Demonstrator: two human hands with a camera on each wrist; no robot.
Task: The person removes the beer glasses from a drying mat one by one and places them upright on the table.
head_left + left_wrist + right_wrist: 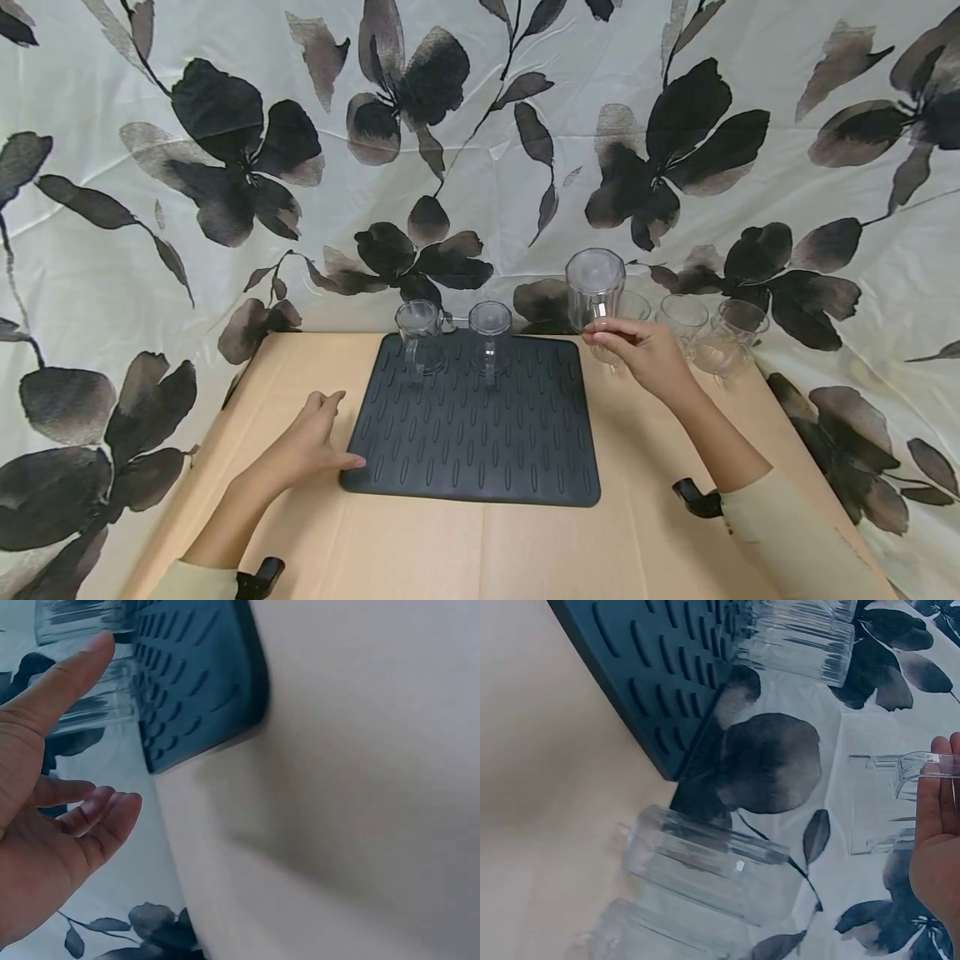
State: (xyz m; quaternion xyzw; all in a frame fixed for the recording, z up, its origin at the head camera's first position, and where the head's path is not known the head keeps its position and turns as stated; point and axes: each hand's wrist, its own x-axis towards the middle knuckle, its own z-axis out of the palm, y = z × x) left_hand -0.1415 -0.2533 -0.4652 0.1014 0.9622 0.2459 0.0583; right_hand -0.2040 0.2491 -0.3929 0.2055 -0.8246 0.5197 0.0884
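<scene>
My right hand (637, 354) pinches the handle of a clear glass mug (596, 283), raised above the table past the mat's back right corner. Its thick base faces up. In the right wrist view, fingers (930, 802) grip the mug's handle. On the dark ribbed drying mat (472, 433) two glass mugs stand base up along the back, a left mug (420, 337) and a right mug (491, 337). Beside the mat's left edge, my left hand (303, 446) is empty with fingers spread, its thumb overlapping the mat's front left corner.
Several more clear glasses stand at the table's back right, including a glass (682, 317) behind my right hand and a glass (727, 337) further right. The light wooden table (480, 550) meets a floral curtain (480, 167) at the back.
</scene>
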